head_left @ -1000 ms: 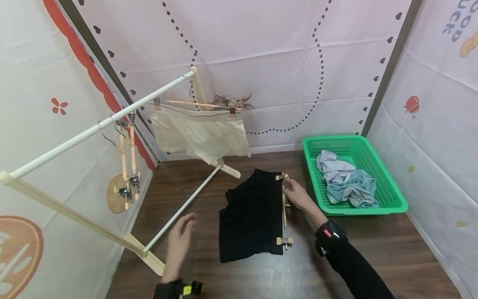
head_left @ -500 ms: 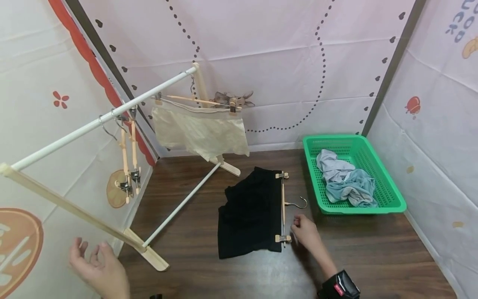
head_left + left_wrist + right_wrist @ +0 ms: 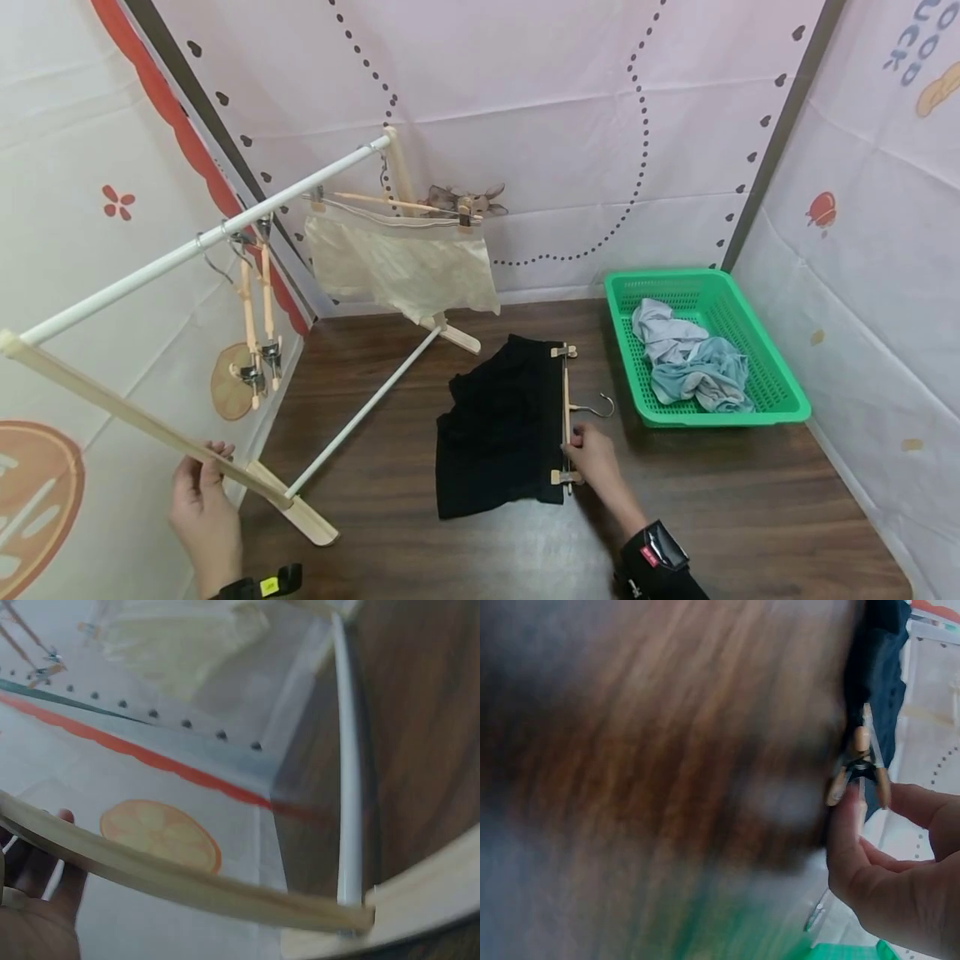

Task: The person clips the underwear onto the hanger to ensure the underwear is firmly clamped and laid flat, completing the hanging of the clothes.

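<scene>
Black shorts [image 3: 502, 429] lie flat on the floor, their waist edge held by the two clips of a wooden clip hanger [image 3: 567, 400]. My right hand [image 3: 596, 462] pinches this hanger by its nearer clip [image 3: 861, 769], thumb and forefinger on either side in the right wrist view. My left hand [image 3: 206, 508] holds the slanting wooden post [image 3: 135, 412] of a clothes rack, its fingers passing behind the post in the left wrist view. Cream shorts [image 3: 401, 262] hang clipped from the far end of the rack's white rail [image 3: 202, 246].
Bare clip hangers [image 3: 255, 325] hang from the rail on the left. A green basket [image 3: 780, 371] with crumpled grey and teal clothes [image 3: 697, 358] stands at the right. The rack's lower bar [image 3: 367, 408] crosses near the floor. Printed cloth walls [image 3: 555, 108] enclose the space.
My left hand has moved left, turned palm up, then come onto the rack's post. The right hand has slid down along the hanger from its upper clip to its lower one. The shorts stay put.
</scene>
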Action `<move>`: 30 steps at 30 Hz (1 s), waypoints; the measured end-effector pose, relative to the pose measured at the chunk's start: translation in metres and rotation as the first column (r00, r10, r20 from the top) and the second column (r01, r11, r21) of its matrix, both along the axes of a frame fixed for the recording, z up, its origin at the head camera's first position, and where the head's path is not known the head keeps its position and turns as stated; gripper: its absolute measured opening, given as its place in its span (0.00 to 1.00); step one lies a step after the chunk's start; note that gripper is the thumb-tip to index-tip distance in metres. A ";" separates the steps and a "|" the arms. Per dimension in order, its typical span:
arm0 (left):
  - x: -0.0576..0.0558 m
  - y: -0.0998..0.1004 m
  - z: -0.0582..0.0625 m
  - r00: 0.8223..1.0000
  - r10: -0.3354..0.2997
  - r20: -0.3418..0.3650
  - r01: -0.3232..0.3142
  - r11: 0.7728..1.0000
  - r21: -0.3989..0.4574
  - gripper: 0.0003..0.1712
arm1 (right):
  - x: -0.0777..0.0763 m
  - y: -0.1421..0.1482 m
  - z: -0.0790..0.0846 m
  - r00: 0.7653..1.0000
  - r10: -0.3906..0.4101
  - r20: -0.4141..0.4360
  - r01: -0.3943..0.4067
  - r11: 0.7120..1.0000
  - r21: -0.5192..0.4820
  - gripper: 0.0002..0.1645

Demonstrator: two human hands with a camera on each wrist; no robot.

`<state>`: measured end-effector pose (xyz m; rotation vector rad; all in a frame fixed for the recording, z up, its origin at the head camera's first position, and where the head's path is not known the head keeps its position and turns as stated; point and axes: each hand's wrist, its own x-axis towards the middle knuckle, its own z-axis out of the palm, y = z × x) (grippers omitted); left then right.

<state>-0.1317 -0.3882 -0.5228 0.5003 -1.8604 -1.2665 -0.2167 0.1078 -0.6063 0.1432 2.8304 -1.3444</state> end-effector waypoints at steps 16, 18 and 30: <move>-0.004 0.005 0.000 0.985 0.171 -0.007 -0.167 0.955 -0.244 0.16 | -0.007 0.008 -0.005 0.966 0.097 0.241 0.081 0.768 -0.636 0.23; -0.004 0.004 0.000 0.985 0.171 -0.009 -0.168 0.955 -0.245 0.16 | -0.008 0.008 -0.003 0.962 0.117 0.248 0.084 0.736 -0.672 0.25; -0.003 0.005 -0.002 0.986 0.170 0.003 -0.165 0.962 -0.220 0.16 | -0.010 0.006 0.029 0.981 0.115 0.154 -0.004 0.815 -0.579 0.17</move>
